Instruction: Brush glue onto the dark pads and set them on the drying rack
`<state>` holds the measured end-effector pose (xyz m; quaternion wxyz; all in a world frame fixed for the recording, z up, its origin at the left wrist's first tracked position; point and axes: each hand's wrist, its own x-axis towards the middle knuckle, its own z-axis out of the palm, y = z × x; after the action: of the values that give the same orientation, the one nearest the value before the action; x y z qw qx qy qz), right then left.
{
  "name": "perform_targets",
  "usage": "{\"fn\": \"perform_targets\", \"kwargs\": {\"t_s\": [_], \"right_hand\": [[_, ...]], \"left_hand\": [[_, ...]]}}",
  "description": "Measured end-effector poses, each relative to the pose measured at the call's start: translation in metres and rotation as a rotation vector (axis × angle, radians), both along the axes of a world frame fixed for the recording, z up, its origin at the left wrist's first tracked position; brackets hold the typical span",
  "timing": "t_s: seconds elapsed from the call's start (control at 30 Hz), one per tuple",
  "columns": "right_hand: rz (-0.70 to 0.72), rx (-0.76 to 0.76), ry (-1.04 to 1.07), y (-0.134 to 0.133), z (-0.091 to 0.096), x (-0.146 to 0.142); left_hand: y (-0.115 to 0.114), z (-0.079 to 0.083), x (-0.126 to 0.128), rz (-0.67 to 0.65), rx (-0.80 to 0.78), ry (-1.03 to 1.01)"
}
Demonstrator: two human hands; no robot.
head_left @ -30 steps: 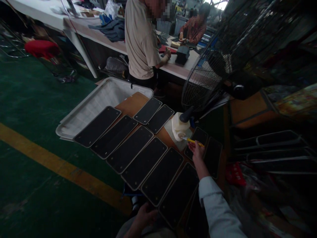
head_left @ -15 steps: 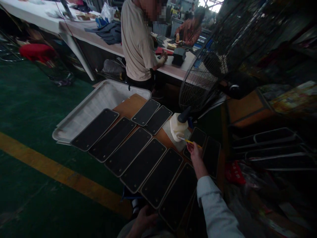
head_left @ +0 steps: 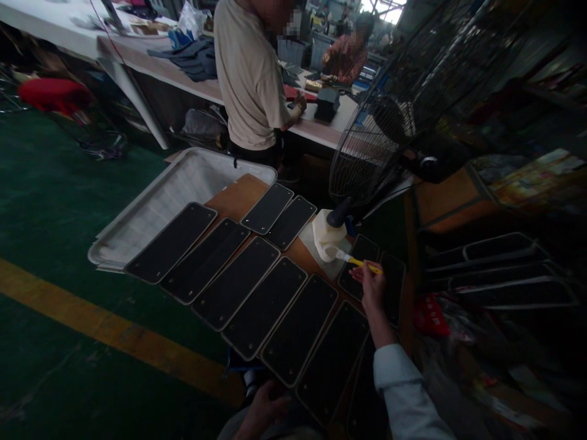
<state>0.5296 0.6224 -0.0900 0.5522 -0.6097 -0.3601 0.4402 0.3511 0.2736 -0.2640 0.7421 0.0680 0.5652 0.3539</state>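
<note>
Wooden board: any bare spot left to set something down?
Bare wood shows on the board at its far corner, between the white tray and the two short panels, and in a thin strip beside the white container. Elsewhere long panels lie edge to edge. The right hand holds a brush there.

Dim, underexposed view; daylight enters only from the far top, brightening the white bench (head_left: 68, 24). The right side sinks into near-black shadow. Wide-angle distortion bends the edges; detail is soft and grainy.
</note>
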Motion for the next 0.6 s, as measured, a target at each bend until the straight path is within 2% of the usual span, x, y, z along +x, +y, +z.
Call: {"fn": "perform_targets", "kwargs": {"t_s": [0.13, 0.2, 0.33, 0.43, 0.6], "right_hand": [[0.260, 0.165, -0.442, -0.002, 0.000, -0.011], [0.352, 0.195, -0.564, -0.002, 0.000, -0.014], [0.457, 0.214, -0.641, -0.004, -0.004, -0.018], [0.512, 0.208, -0.687, -0.013, -0.009, -0.016], [0.475, 0.203, -0.716, -0.031, -0.009, -0.010]], "left_hand": [[-0.003, -0.003, -0.005, -0.047, 0.058, -0.055], [-0.005, -0.002, -0.006, -0.069, 0.056, -0.039], [-0.007, 0.001, -0.008, -0.046, 0.032, -0.008], [-0.008, 0.002, -0.012, -0.095, 0.039, 0.001], [-0.008, 0.008, -0.020, -0.139, 0.076, 0.013]]}}
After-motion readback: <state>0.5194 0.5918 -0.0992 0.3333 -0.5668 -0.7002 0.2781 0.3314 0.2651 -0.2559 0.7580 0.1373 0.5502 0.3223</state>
